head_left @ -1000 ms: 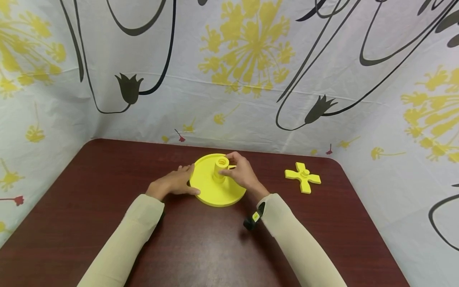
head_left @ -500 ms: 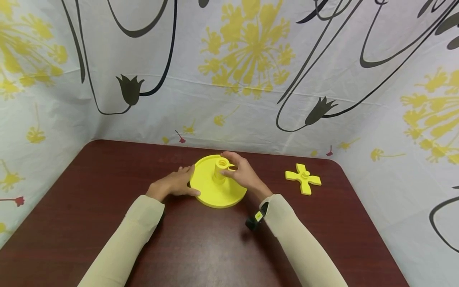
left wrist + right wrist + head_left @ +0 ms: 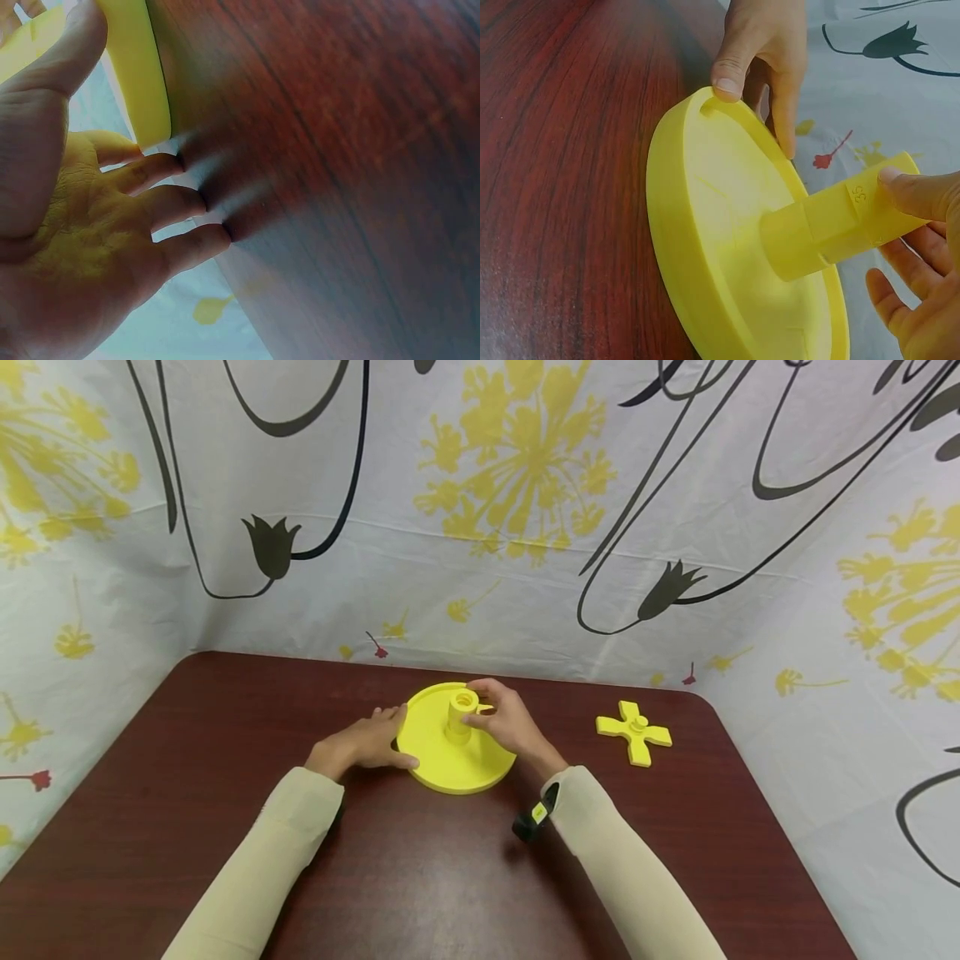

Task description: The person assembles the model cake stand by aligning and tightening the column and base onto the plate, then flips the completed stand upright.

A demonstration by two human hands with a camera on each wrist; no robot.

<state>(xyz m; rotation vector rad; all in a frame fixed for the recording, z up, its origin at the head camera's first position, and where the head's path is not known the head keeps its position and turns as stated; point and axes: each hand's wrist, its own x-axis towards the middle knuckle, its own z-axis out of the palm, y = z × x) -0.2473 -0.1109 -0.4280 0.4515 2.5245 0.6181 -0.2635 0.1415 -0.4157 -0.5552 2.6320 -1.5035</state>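
A yellow round disc (image 3: 450, 764) with a raised rim lies on the table, and a hollow yellow post (image 3: 455, 714) stands upright at its middle. My left hand (image 3: 363, 739) rests against the disc's left side, thumb at the near edge and fingers spread. In the left wrist view, the straight fingers of the left hand (image 3: 112, 210) reach down beside the disc to the tabletop. My right hand (image 3: 510, 722) pinches the upper part of the post between thumb and fingers. The right wrist view shows raised digits on the post (image 3: 829, 225), near the thumb.
To the right lies a yellow four-armed cross (image 3: 636, 732) with a small knob at its centre. The dark red table (image 3: 442, 877) meets a white patterned cloth (image 3: 360, 593) behind and at the sides.
My right fingertips have shifted slightly around the top of the post. The left hand, disc and cross keep their places.
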